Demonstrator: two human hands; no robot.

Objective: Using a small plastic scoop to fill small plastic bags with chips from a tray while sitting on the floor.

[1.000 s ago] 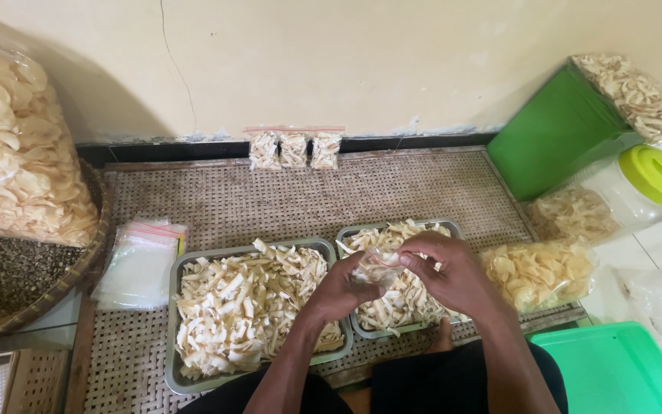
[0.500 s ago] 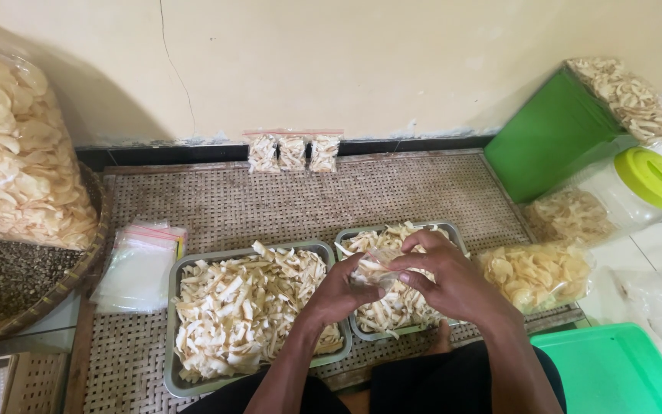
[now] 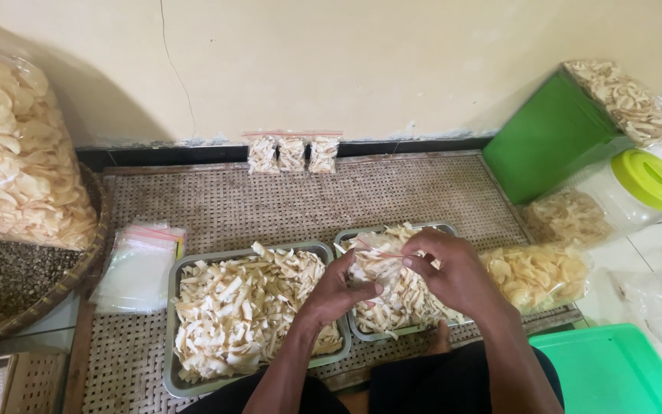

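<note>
A person's left hand [image 3: 336,292] and right hand [image 3: 448,270] both grip a small clear bag of chips [image 3: 375,268], fingers closed on it, above two chip-filled metal trays [image 3: 174,322].

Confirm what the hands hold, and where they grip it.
A small clear bag of chips: left hand cups its lower body, right hand pinches the red-striped top edge.

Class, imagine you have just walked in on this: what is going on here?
A person seated on the floor holds a small clear bag of pale chips in both hands, the left hand gripping it from below and the right hand pinching its red-striped top. The bag is over the right metal tray of chips; a fuller left tray sits beside it. Three filled bags lean against the wall, and empty bags lie to the left.
</note>
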